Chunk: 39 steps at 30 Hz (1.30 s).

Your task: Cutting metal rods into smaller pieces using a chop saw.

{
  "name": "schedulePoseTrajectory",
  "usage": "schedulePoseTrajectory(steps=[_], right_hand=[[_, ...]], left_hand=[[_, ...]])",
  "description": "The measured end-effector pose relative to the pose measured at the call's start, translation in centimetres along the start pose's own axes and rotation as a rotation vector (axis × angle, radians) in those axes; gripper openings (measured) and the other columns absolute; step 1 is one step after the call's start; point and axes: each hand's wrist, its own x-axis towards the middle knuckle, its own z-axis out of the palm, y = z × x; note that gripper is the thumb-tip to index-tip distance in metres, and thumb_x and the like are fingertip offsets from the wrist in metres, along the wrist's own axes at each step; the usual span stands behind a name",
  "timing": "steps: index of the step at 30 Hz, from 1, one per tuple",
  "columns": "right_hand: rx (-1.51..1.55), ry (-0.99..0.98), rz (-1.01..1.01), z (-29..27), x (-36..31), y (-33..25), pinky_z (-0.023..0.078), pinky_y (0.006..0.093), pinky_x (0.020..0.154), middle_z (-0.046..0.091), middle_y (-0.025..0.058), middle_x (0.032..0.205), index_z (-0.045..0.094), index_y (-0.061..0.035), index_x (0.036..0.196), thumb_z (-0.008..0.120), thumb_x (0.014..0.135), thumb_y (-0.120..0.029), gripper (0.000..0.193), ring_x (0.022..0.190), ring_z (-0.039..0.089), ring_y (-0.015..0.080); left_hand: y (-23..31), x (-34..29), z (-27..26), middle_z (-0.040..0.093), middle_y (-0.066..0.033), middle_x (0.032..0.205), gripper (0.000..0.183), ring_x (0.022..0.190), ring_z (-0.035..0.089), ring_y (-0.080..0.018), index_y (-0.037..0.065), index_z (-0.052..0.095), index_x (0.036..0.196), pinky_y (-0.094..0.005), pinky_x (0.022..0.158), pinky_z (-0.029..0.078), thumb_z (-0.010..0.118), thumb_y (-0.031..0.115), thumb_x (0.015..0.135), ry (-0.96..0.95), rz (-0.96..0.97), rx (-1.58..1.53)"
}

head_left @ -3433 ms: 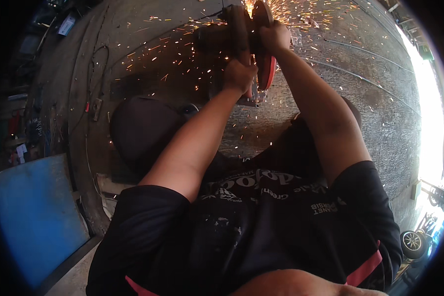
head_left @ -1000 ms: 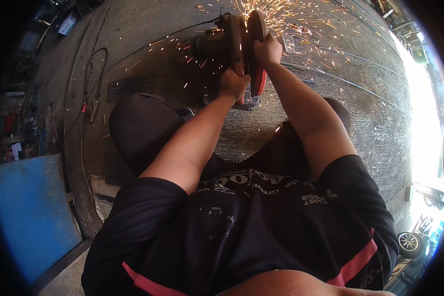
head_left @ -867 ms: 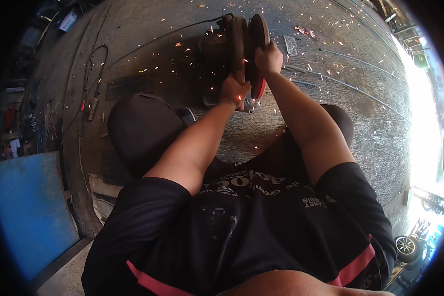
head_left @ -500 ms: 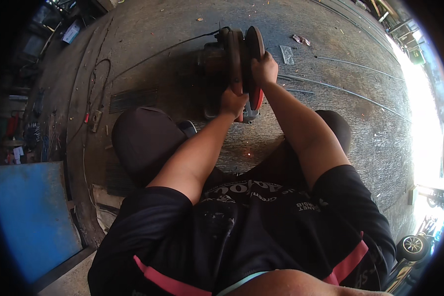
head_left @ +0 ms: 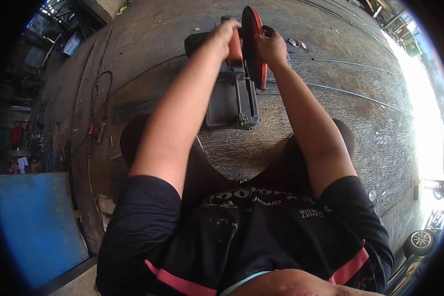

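Observation:
On the floor in front of me stands a cut-off saw with a red arm raised and a grey base with a vise screw. My left hand is at the top of the saw arm, fingers curled over it and one fingertip reaching toward the disc. A large red-edged cutting disc stands upright at the saw's right side. My right hand grips its right edge, thumb toward me and fingers on the far side. Whether the disc is still attached at its centre is hidden.
A blue metal sheet lies at lower left. Long thin rods stretch over the floor to the right. A cable runs left from the saw. A crumpled wrapper lies beyond my right hand. A wheel shows at far right.
My left hand has left the saw's near handle and moved forward to the top of the arm. The arm has risen, exposing the base. The disc and my right hand have shifted slightly away.

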Motion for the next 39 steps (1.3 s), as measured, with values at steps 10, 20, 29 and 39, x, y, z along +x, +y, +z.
schedulePoseTrajectory(steps=[10,20,29,39], right_hand=[[0.088,-0.032,-0.079,-4.3,0.0,0.5,0.049,0.0343,0.082,0.065,0.0143,0.104,0.058,-0.0072,0.116,0.062,0.08,-0.026,0.041,0.095,0.064,0.0256],[0.073,-0.001,-0.073,-2.8,0.6,-1.4,0.05,0.0359,0.075,0.067,0.0148,0.086,0.067,-0.0122,0.102,0.061,0.079,-0.029,0.029,0.085,0.065,0.0301],[-0.407,-0.113,0.256,0.0,-7.2,4.6,0.048,0.0451,0.083,0.064,0.0239,0.093,0.063,-0.0008,0.092,0.05,0.082,-0.029,0.033,0.09,0.061,0.0396],[-0.606,-1.501,0.127,3.6,-20.2,14.2,0.056,0.043,0.055,0.063,0.02,0.088,0.062,0.0074,0.087,0.046,0.08,-0.012,0.026,0.068,0.065,0.0306]], left_hand=[[11.8,11.0,0.3,0.057,-0.0135,0.075,0.035,0.065,0.059,-0.0297,0.003,0.053,0.097,-0.0477,0.058,0.049,0.06,0.033,0.08,0.047,-0.093,0.044],[9.5,6.0,-1.4,0.061,-0.0105,0.08,0.028,0.066,0.062,-0.0229,0.002,0.058,0.092,-0.0371,0.057,0.055,0.056,0.03,0.089,0.012,0.133,-0.032],[-14.2,-1.7,-7.4,0.056,-0.0302,0.112,0.043,0.105,0.055,-0.0395,-0.01,0.057,0.105,-0.0437,0.09,0.043,0.049,0.027,0.086,0.955,0.108,0.426],[-29.4,-6.5,-5.6,0.062,-0.0229,0.102,0.032,0.099,0.061,-0.0327,-0.003,0.065,0.096,-0.0405,0.082,0.05,0.047,0.016,0.077,-0.18,-0.422,1.122]])
